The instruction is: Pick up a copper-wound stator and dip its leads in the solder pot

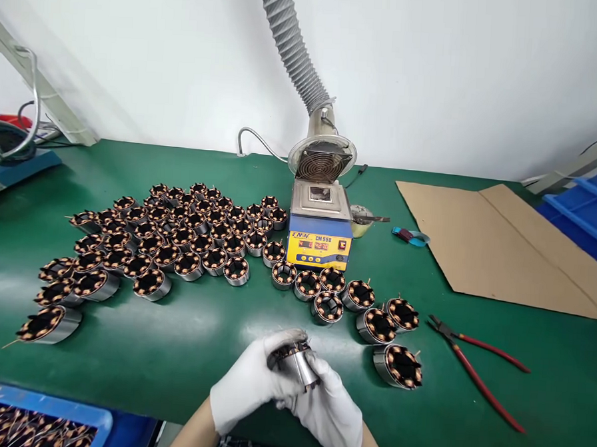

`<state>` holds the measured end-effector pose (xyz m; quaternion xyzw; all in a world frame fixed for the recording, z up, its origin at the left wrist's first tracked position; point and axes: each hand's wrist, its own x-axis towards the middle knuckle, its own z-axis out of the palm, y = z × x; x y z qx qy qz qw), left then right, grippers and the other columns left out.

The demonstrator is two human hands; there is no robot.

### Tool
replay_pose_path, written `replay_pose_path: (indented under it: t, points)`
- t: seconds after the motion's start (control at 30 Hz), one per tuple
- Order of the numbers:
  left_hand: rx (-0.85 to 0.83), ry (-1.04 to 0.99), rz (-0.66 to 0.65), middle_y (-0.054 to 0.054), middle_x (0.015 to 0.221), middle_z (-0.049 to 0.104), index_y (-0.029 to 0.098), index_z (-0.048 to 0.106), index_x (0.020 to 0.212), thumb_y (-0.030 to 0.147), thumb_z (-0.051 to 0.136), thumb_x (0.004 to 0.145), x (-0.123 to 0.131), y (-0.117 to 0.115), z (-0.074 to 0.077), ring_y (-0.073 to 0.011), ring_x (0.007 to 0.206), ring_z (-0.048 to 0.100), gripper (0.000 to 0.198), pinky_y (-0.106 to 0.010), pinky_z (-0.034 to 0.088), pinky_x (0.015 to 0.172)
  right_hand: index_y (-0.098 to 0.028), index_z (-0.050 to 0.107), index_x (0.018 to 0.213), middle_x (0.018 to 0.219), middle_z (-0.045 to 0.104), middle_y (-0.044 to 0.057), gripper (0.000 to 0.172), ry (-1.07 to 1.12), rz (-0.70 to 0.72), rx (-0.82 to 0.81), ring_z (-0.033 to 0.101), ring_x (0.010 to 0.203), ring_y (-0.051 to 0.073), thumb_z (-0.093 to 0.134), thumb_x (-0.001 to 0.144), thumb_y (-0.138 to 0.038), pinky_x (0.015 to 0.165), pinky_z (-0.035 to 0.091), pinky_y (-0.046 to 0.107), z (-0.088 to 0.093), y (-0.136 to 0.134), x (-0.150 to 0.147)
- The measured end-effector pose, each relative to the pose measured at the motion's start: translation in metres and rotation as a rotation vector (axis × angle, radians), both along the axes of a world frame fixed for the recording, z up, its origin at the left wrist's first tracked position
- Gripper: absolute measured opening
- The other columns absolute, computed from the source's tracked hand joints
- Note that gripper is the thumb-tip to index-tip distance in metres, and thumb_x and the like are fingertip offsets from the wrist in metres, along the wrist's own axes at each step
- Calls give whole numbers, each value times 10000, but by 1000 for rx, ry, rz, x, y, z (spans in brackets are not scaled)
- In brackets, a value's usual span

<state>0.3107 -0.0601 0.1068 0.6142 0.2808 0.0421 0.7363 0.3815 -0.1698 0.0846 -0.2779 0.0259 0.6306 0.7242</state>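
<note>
Both of my hands wear white gloves and meet near the front edge of the green table (pixel 196 351). My left hand (pixel 247 384) and my right hand (pixel 331 412) together grip one motor stator (pixel 291 360), a silver ring with copper windings, tilted on its side between the fingers. Many more stators (pixel 177 240) stand in rows to the left. Several others (pixel 364 313) curve in a line to the right, the nearest one (pixel 398 365) just beside my right hand.
A blue and yellow solder pot (pixel 319 231) sits mid-table under a grey fume hose with a fan (pixel 322 158). Red-handled pliers (pixel 475 369) lie at right, near brown cardboard (pixel 502 247). A blue bin with stators (pixel 32 423) is at bottom left.
</note>
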Motion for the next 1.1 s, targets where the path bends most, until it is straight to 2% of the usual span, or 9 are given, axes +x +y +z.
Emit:
replay_pose_path:
  t: [0.1, 0.23, 0.47, 0.6, 0.7, 0.77, 0.87, 0.93, 1.1]
  points:
    - [-183, 43, 265, 54, 429, 503, 157, 627, 663, 468, 658, 636, 8, -3, -2, -62, 299, 351, 314, -205, 294, 302, -132, 665, 874, 756, 681, 63, 331, -32, 51, 44, 622, 617, 157, 661, 719, -425, 584, 458, 260, -1, -1, 0]
    - [-159, -38, 521, -43, 738, 684, 153, 640, 718, 483, 627, 692, 5, 3, -11, -148, 649, 621, 332, -245, 503, 623, -126, 660, 908, 750, 681, 72, 417, 36, 75, 53, 596, 570, 139, 601, 728, -498, 549, 438, 245, 2, 0, 6]
    - [198, -22, -42, -74, 1252, 570, 236, 527, 1220, 58, 750, 380, -11, -5, -15, -285, 1127, 516, 887, -387, 403, 984, -230, 608, 1056, 1002, 674, 52, 530, 59, 79, 23, 612, 896, 222, 530, 713, -627, 798, 462, 367, 5, 4, 11]
    - [-141, -28, 186, -26, 860, 703, 194, 675, 916, 174, 764, 467, -1, -9, -7, -177, 738, 643, 458, -273, 527, 679, -213, 612, 1019, 934, 681, 49, 410, 54, 43, 9, 622, 816, 198, 572, 756, -525, 737, 467, 341, 0, 1, 6]
    - [-325, -3, 429, 34, 476, 582, 151, 623, 602, 381, 774, 513, 12, -6, -5, -64, 311, 424, 290, -193, 322, 294, -125, 631, 923, 794, 679, 81, 379, 65, 74, 33, 614, 649, 168, 632, 733, -454, 628, 451, 296, 0, -1, 5]
    - [-394, -56, 523, 43, 437, 553, 152, 580, 550, 439, 804, 471, 18, 0, -5, -58, 298, 399, 373, -187, 288, 275, -109, 635, 890, 739, 674, 88, 384, 89, 87, 31, 600, 599, 154, 641, 718, -453, 585, 436, 274, 0, -2, 7]
    - [-509, -227, 663, 30, 531, 612, 167, 604, 641, 468, 829, 446, 20, 8, -5, -115, 543, 596, 423, -218, 499, 521, -124, 635, 949, 696, 674, 74, 420, 90, 92, 31, 571, 529, 131, 624, 718, -475, 536, 418, 250, 1, -3, 9]
    - [-519, -264, 623, -11, 691, 682, 167, 645, 779, 492, 825, 448, 16, 9, -1, -135, 682, 642, 497, -240, 522, 665, -128, 638, 977, 708, 678, 77, 439, 49, 99, 47, 572, 514, 135, 617, 722, -485, 521, 417, 253, 2, -3, 8]
    - [-292, 0, 319, -3, 600, 660, 142, 672, 678, 387, 807, 503, 9, -2, 12, -70, 401, 487, 330, -209, 389, 402, -158, 644, 877, 772, 658, 41, 266, -136, -4, 8, 604, 659, 161, 655, 718, -370, 619, 466, 291, 8, 1, 1]
